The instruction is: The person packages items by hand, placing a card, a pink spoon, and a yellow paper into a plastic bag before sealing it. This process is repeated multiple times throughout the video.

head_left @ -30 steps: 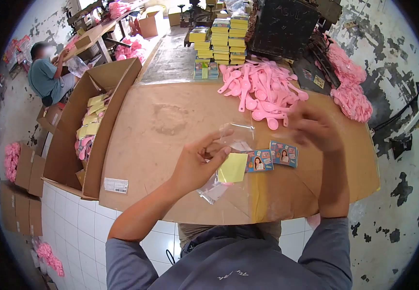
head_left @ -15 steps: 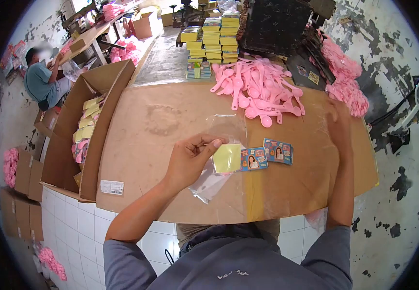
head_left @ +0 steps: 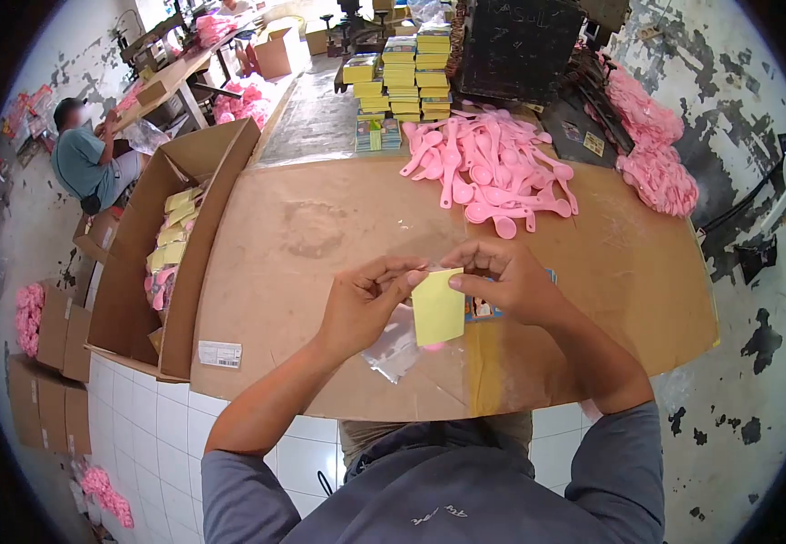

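Observation:
Above the cardboard-covered table (head_left: 320, 204), my left hand (head_left: 356, 295) pinches the top left corner of a yellow card (head_left: 439, 310). On the card's top right corner are the closed thumb and fingers of my right hand (head_left: 512, 281). A clear plastic bag (head_left: 395, 352) hangs or lies behind the card, below my left hand, with a bit of pink showing under the card's lower edge. Printed blue cards (head_left: 483, 310) with a portrait lie on the table, mostly covered by my right hand.
Pink spoons (head_left: 493, 168) are heaped at the table's far side, before stacks of yellow-edged cards (head_left: 400, 82) and a black box (head_left: 520, 50). A long carton (head_left: 216, 245) with packed bags stands left. Another person (head_left: 84, 154) sits at the far left. Pink bundles (head_left: 656, 136) lie right.
My right hand has come in from the table's right side and taken the yellow card's right corner. The card now hangs more upright, between both hands. The view has shifted slightly.

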